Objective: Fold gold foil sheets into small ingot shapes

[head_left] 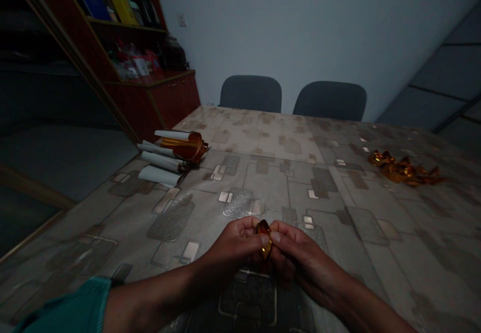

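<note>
Between my two hands, just above the near part of the table, is a small folded piece of shiny gold foil paper (pixel 265 243). My left hand (pixel 240 240) pinches it from the left, thumb on the near face. From the right, my right hand (pixel 295 250) grips its other side with thumb and fingers. Curled sheets of gold foil paper (pixel 188 147) with pale backs lie in a loose stack at the table's left edge. Over on the right sits a group of folded gold foil pieces (pixel 406 169).
A patterned cloth covers the table (pixel 270 147). Two grey chairs (pixel 251 92) stand at its far side against the wall. To the back left is a red-brown cabinet (pixel 173 95) with bags, boxes and a dark jar (pixel 173 52) on it.
</note>
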